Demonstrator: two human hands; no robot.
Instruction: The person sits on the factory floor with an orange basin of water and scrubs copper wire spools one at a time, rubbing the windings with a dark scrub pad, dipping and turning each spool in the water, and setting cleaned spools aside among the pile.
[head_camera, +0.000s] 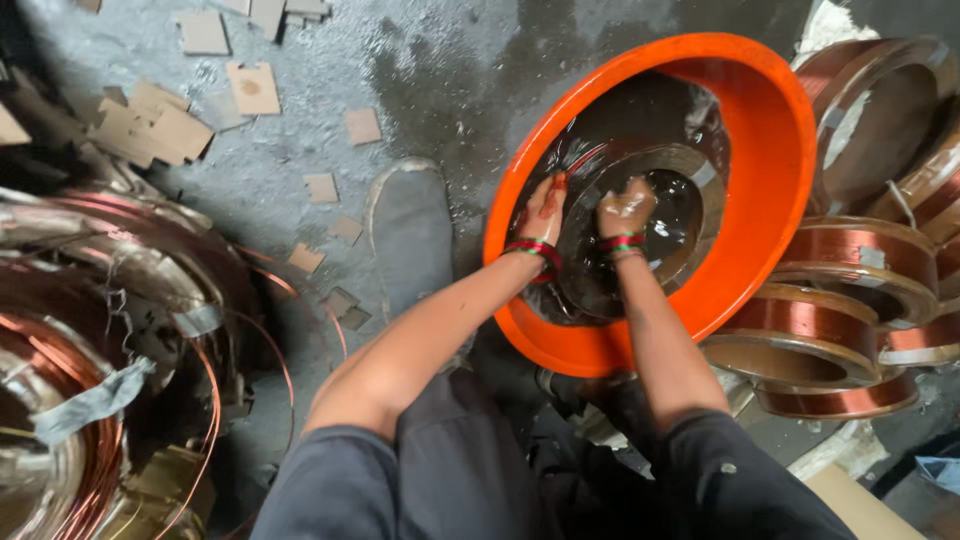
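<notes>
Orange basin: a plastic tub is sitting tilted on the wet grey floor, holding dark, glossy liquid.
Coil in the tub: a ring-shaped copper coil wrapped in pale tape is lying half under the liquid, near the tub's middle — both hands are resting on it.
Left hand: the left hand is pressing flat against the coil's left outer edge, fingers stretched along the rim rather than curled; red and green bangles are showing at the wrist.
Right hand: the right hand is closing over the coil's inner edge, knuckles up, fingers seemingly hooked into the opening; how tightly it is gripping cannot be told through the liquid.
Step in hand: judging by the hands, the coil is being dipped or turned in the liquid.
Next move: it looks to be calling for a firm two-handed hold — the coil is likely heavy and slick.
Right side: other copper coils are lying stacked just beside the tub.
Left side: loose copper wire bundles are lying heaped well apart from the tub.
Floor: cardboard scraps are lying scattered, and a grey shoe is resting near the tub's rim.
</notes>
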